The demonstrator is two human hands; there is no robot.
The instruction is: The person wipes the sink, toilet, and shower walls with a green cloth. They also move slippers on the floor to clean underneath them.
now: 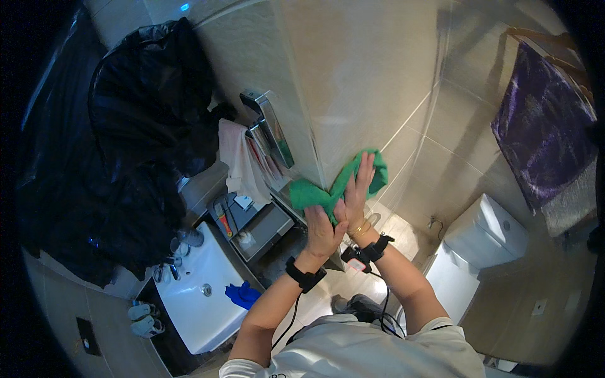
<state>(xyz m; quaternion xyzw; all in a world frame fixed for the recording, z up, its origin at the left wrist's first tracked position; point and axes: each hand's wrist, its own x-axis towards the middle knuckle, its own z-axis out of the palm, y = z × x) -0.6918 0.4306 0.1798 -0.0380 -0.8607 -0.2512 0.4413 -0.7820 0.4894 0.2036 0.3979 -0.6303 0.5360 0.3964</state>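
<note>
Over there a grey tray (270, 230) holds an orange-handled tool (223, 219); a blue cloth (242, 295) lies at the edge of the white sink (205, 321). Reaching forward, left hand (322, 236) and right hand (357, 191) flatten the green cloth (305, 194) against the wall (359, 75), each grip wide

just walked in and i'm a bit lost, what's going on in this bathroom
A person has both bare hands on a green cloth bunched around a wall corner. The right hand lies flat on it with fingers stretched out; the left hand is against its lower left part. Off to the left, a crumpled blue thing, cloth or glove, sits at the edge of a white sink. A white toilet stands on the right.
</note>
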